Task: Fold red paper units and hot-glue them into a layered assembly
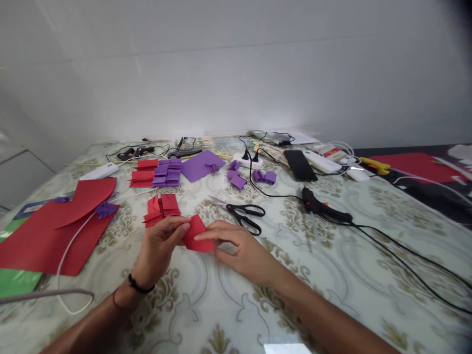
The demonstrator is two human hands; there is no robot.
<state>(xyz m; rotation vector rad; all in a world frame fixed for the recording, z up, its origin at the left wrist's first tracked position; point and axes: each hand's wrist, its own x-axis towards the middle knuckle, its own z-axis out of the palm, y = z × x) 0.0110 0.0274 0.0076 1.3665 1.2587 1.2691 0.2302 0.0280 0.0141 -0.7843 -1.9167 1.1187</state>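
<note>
A small square of red paper (197, 235) is held up between my two hands, just above the patterned tablecloth. My left hand (162, 242) pinches its left corner between thumb and fingers. At the right side, my right hand (236, 248) has its fingertips on the paper's edge, the index finger lying across the front. Folded red paper pieces (162, 207) lie right behind my left hand. Black-handled scissors (243, 211) rest partly spread beyond my right hand, blades pointing left.
Folded purple pieces (167, 173) and a purple sheet (199, 165) lie further back. A black glue gun (326, 206) with its cord is at right, near a phone (299, 165) and a power strip (254, 162). Large red sheets (73, 231) and a white cable (68, 250) cover the left.
</note>
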